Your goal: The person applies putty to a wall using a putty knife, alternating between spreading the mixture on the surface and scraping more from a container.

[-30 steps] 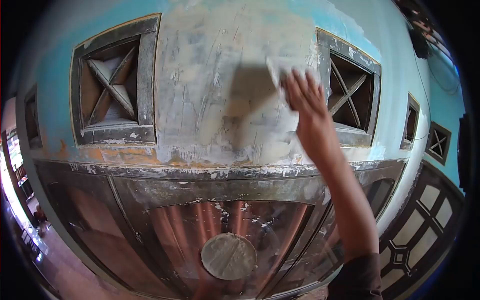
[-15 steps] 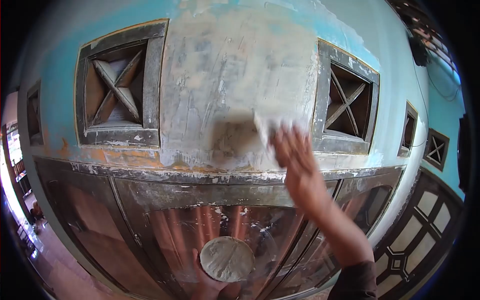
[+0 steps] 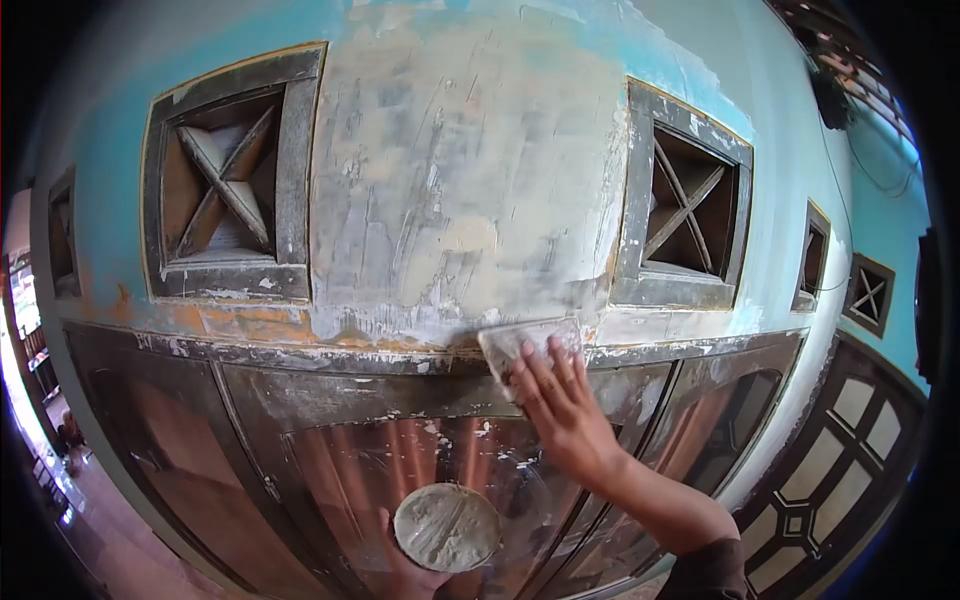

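In the head view, my right hand (image 3: pixel 565 415) is closed on a flat, pale putty spreader (image 3: pixel 532 338), fingers laid along its face. The spreader's top edge lies at the bottom of the patchy wall (image 3: pixel 460 190), just over the dark wooden ledge (image 3: pixel 400 357). Lower down, my left hand (image 3: pixel 410 572) holds up a round container (image 3: pixel 398 508) from beneath and its left side. Grey-white putty (image 3: pixel 450 527) with streaks across its surface fills it. Most of the left fingers are hidden under the container.
Two wooden vent frames with crossed bars, a left one (image 3: pixel 292 190) and a right one (image 3: pixel 637 200), flank the patchy wall. Under the ledge are wooden panels with glass (image 3: pixel 350 470), chipped and paint-spotted. A dark panelled door (image 3: pixel 830 460) stands at right.
My right hand has moved down with the spreader, from the middle of the wall to its bottom edge. My left hand and the container have shifted slightly down and left in view.
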Demonstrator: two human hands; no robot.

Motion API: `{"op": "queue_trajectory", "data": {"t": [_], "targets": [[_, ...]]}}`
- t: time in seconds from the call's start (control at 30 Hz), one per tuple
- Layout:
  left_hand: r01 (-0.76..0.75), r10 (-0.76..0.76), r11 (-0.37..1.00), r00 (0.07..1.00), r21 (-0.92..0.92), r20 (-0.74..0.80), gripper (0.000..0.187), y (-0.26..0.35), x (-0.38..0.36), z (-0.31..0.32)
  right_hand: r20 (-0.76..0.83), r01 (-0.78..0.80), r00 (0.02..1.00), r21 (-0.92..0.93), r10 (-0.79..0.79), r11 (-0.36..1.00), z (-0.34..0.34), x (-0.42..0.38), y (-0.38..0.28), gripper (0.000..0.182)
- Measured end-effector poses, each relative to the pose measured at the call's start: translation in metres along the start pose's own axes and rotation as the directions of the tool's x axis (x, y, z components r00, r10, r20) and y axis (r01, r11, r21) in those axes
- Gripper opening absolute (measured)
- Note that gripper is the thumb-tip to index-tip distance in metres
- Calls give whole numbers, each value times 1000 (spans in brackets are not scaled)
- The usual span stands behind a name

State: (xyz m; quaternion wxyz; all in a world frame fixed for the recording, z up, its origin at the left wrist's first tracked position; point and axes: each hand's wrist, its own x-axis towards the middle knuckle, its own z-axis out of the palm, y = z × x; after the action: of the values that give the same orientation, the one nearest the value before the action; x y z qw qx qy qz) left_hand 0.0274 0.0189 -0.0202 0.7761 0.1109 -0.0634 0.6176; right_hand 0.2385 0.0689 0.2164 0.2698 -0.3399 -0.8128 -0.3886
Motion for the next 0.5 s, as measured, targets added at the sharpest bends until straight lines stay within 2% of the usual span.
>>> {"op": "queue_trajectory", "data": {"t": [0.03,0.07,0.1,0.17,0.2,0.27,0.3,0.33,0.37,0.43,0.5], "targets": [[-43,48,992,998,122,-39,83,-1,-1,3,18,-31,999,-5,31,1000,-20,4,-1,70],[-14,14,999,1000,45,-3,84,-1,0,2,-114,-38,993,-1,37,999,-38,25,9,67],[-9,9,999,1000,52,-11,84,-1,0,5,-241,-48,969,4,47,999,-53,56,29,65],[98,-100,959,995,-266,6,88,-2,0,13,-437,-89,898,-72,49,993,-69,109,66,60],[-13,35,972,995,235,-89,87,-7,1,9,-436,-96,898,-70,56,993,-66,120,75,60],[-29,56,956,995,291,-84,88,-6,0,3,-403,-165,911,-165,86,972,-44,134,88,58],[-47,77,940,994,339,-77,89,-4,0,1,-387,-161,916,-120,103,980,-30,126,78,57],[-44,75,940,994,338,-77,89,-3,1,-2,-329,-150,940,-161,90,976,-13,109,66,58],[-38,68,953,994,301,-90,89,-1,1,-6,-205,-102,978,-249,50,963,1,86,47,61],[-40,68,968,992,248,-108,89,-2,-5,-14,-106,-1,994,-172,-18,985,31,34,15,65],[3,3,996,997,84,-73,87,2,-10,-17,-4,42,999,-66,-42,997,37,-5,-5,67]]}}
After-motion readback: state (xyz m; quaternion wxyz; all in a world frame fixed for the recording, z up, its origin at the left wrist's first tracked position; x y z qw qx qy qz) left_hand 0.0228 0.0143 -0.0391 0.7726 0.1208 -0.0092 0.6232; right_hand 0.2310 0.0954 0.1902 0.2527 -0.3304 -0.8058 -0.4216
